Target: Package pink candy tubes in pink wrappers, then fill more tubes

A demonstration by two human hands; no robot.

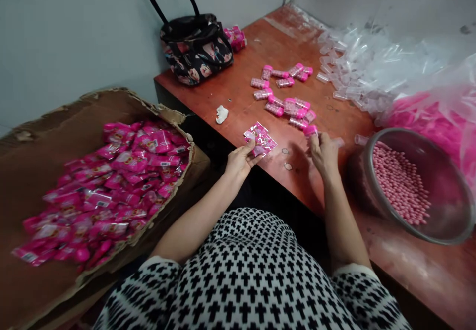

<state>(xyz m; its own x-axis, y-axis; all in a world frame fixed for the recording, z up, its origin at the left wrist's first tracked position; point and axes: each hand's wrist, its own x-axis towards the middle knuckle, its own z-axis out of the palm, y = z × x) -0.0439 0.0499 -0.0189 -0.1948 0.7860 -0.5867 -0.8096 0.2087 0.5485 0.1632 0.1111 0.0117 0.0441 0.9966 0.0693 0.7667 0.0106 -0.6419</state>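
Observation:
My left hand (241,160) pinches a small pink printed packet (261,139) just above the near edge of the red-brown table (260,37). My right hand (323,154) is closed on a small tube with a pink cap (311,130), held upright over the table. Just beyond both hands lie several filled pink-capped tubes (284,94) on the tabletop. A metal bowl (451,216) of small pink candies (399,181) stands right of my right hand.
A cardboard box (48,137) heaped with pink packets (115,186) sits at the left, below table level. A dark floral handbag (195,47) rests at the table's far left corner. Clear empty tubes (344,77) and plastic bags (427,87) pile at the right. A white scrap (221,114) lies near the edge.

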